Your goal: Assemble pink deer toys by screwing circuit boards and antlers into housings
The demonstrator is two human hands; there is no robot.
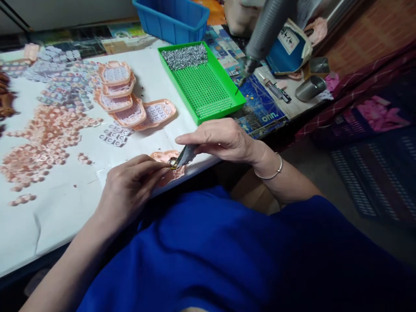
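Note:
My left hand (133,180) is closed, fingertips pinched at a small round metallic part (173,162) with a yellowish edge. Its exact kind is too small to make out. My right hand (224,141) grips a slim grey metal hand tool (186,157), index finger stretched out above it. The tool's tip touches or nearly touches the round part; the handle is mostly hidden in my palm. Beneath both hands a peach-coloured plastic shell (164,155) lies at the table's front edge, partly covered by my fingers.
Left are piles of small peach pieces (48,138), pale keypad pieces (115,134) and stacked peach shells (120,95). A green perforated tray (221,95) holds silvery screws (185,56). An electric screwdriver (260,39) hangs above. Behind stand a blue bin (172,21) and a metal cup (310,89).

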